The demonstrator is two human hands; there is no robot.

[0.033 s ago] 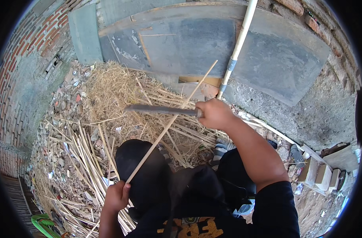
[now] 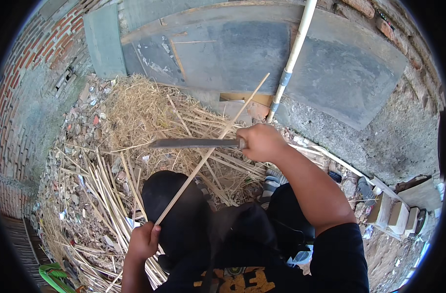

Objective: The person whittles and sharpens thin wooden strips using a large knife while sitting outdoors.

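Note:
My left hand (image 2: 143,240), at the lower left, is closed around the near end of a long, thin bamboo strip (image 2: 187,182). The strip slants up and away to the right across my dark-clad knee. Its far end is free near the leaning boards. In my right hand (image 2: 262,142) is the handle of a machete (image 2: 191,143), mostly covered by my fingers. The dark blade points left and crosses the strip beyond its middle, close to my right fist. Whether its edge bites into the strip cannot be made out.
Many split bamboo strips (image 2: 103,195) lie to my left over rubble. A heap of pale shavings (image 2: 140,110) spreads ahead. Grey boards (image 2: 252,53) lean on the far wall, with a white pipe (image 2: 296,46) before them. Blocks (image 2: 398,217) sit at the right.
The machete and my right hand have shifted slightly toward me and to the left along the strip, and the blade lies more level. My left hand keeps its place.

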